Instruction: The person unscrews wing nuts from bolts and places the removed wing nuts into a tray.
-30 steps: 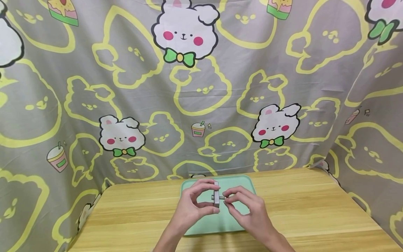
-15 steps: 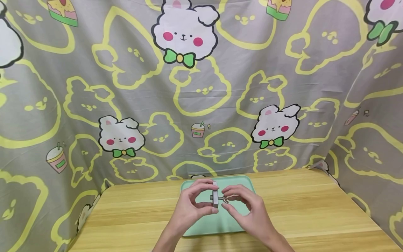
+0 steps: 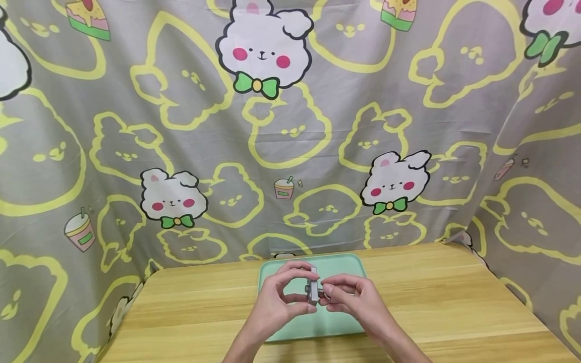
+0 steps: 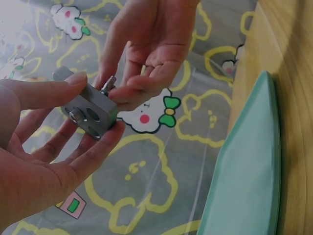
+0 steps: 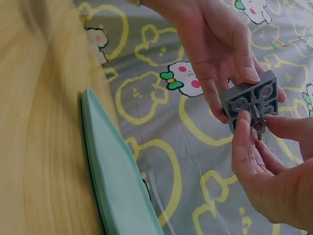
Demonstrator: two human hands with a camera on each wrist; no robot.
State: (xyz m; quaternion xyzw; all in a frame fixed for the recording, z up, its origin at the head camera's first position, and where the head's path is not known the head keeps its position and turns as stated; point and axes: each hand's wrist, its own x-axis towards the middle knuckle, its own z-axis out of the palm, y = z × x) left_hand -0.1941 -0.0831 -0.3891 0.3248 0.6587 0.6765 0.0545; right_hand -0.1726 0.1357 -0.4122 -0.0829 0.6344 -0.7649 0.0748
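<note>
In the head view my left hand (image 3: 277, 302) holds a grey metal block (image 3: 313, 286) upright by its opposite edges, thumb below and fingers above. A bolt runs through the middle of the block; its round head (image 4: 76, 115) shows on one face in the left wrist view. On the other face, with several round recesses, the threaded bolt shank (image 5: 256, 113) sticks out in the right wrist view. My right hand (image 3: 363, 305) pinches a small metal fitting (image 5: 259, 129) on the shank between thumb and fingers. Fingers partly hide the fitting, so its exact kind is unclear.
Below the hands a pale green tray (image 3: 347, 262) lies on the wood-grain table (image 3: 190, 302). A grey curtain (image 3: 317, 151) printed with rabbits and yellow outlines hangs behind the table and along both sides.
The right fingers, spread around the fitting half a second ago, now close on it nearer the block. The left hand keeps its hold; block and hands sit slightly lower in the head view.
</note>
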